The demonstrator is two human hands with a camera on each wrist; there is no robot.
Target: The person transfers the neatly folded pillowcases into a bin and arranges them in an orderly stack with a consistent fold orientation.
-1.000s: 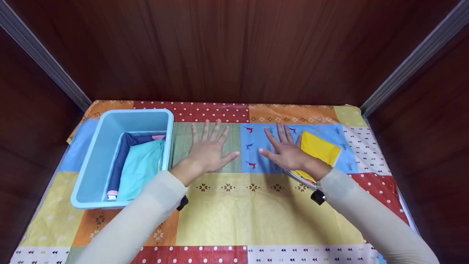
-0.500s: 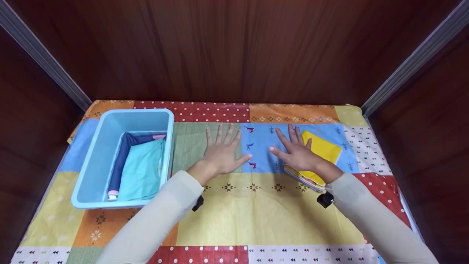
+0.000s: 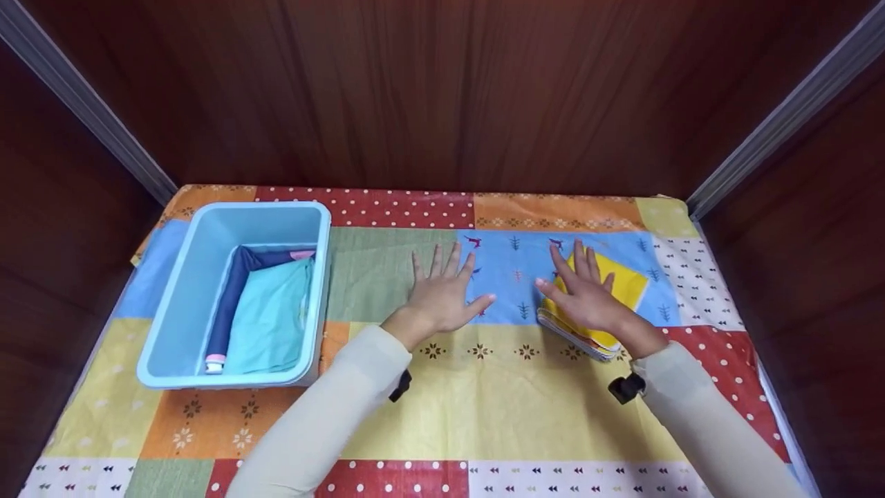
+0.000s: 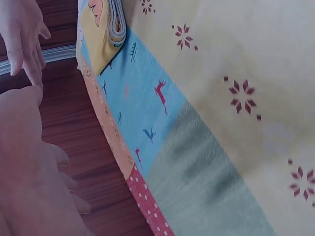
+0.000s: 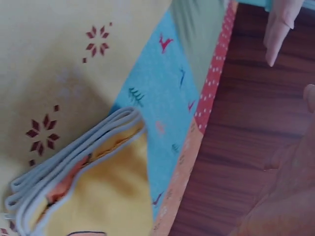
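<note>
My left hand (image 3: 442,302) is held palm down with its fingers spread, above the green and blue patches of the patchwork cloth (image 3: 387,270). It holds nothing. Spread in the same way, my right hand (image 3: 588,301) is over a yellow folded cloth (image 3: 626,280), hiding part of it. In the right wrist view the folded cloth (image 5: 113,187) shows several stacked layers with pale edging and an orange print, and a gap separates it from the right hand (image 5: 280,191). The left wrist view shows the left hand (image 4: 29,157) apart from the patchwork cloth.
A light blue plastic bin (image 3: 162,311) stands at the left. Inside it lie a folded turquoise cloth (image 3: 269,318) and a navy cloth (image 3: 225,311) with pink parts. Dark wood panels (image 3: 442,97) enclose the back and both sides.
Both hands have moved to the right, fingers still spread. The right hand is now more fully over the yellow folded cloth, and the left hand is farther from the bin.
</note>
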